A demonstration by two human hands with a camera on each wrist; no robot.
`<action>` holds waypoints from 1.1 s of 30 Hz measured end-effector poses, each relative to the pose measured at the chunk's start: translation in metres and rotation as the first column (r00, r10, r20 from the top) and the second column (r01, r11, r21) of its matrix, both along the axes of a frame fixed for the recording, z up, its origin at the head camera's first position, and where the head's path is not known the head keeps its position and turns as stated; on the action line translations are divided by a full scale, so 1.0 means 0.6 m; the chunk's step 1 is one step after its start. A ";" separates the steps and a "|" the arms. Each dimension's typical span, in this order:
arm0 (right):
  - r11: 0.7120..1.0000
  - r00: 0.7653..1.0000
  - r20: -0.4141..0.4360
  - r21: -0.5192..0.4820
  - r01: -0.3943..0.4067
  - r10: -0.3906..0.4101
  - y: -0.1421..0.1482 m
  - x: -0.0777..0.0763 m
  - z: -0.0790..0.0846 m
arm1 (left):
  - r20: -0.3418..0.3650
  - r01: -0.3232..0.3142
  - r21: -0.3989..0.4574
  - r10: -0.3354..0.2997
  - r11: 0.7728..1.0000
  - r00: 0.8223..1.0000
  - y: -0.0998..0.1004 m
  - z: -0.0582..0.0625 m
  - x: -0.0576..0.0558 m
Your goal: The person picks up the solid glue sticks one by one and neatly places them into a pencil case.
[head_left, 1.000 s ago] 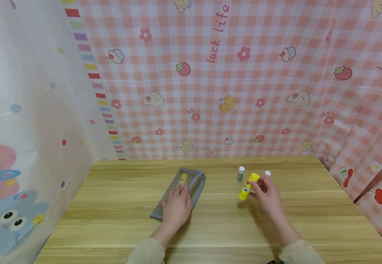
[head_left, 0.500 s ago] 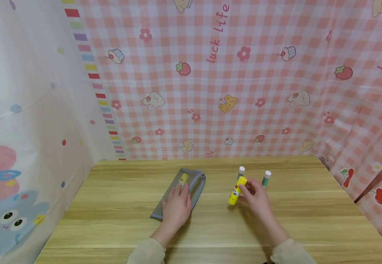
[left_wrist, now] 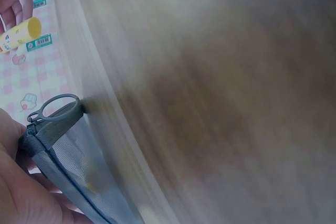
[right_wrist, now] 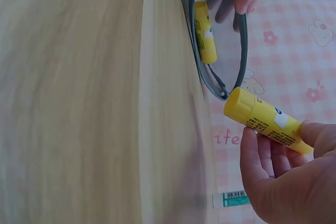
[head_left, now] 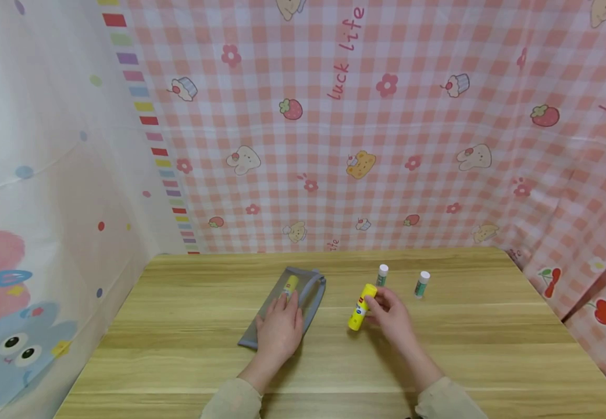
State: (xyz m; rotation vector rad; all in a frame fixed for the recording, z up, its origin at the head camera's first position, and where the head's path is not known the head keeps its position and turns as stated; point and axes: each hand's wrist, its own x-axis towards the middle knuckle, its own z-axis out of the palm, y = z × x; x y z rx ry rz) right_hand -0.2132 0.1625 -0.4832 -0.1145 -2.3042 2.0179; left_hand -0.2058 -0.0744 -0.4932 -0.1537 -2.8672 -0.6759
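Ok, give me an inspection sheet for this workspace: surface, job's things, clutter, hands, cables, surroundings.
Surface: wood-grain table.
Job's things: mesh pouch, mouth open, one yellow glue stick inside; second yellow glue stick held outside it.
Clutter: two white-capped green tubes, upright, apart from the pouch.
Hands: left hand grips the pouch; right hand holds the second stick.
Cables: nothing seen.
Surroundings: pink checked cloth behind, white printed cloth at left.

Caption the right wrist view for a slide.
Right hand holding a yellow tube near the mouth of an open pouch, a second tube inside.
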 end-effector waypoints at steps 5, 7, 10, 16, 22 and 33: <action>1.000 0.999 0.034 -0.027 0.002 -0.002 -0.015 -0.002 -0.004 | 0.004 0.000 -0.002 0.000 1.000 1.000 0.000 -0.002 -0.001; 0.999 0.999 0.046 -0.043 0.006 -0.004 -0.021 -0.005 -0.008 | 0.005 0.000 -0.003 0.000 1.000 1.000 0.000 -0.002 -0.001; 0.997 0.998 0.062 -0.079 0.008 -0.003 -0.030 -0.009 -0.012 | 0.009 0.000 -0.003 0.000 1.000 1.000 -0.001 -0.001 -0.001; 0.993 0.996 0.093 -0.116 -0.002 0.013 -0.047 -0.012 -0.015 | 0.012 0.000 -0.006 0.000 1.000 1.000 -0.001 -0.001 -0.001; 0.992 0.994 0.110 -0.130 -0.010 0.024 -0.063 -0.014 -0.017 | 0.015 -0.002 -0.003 0.002 1.000 1.000 0.000 0.001 -0.001; 0.988 0.988 0.146 -0.154 -0.029 0.052 -0.088 -0.022 -0.021 | 0.017 -0.004 -0.011 0.004 1.000 1.000 0.003 0.006 0.002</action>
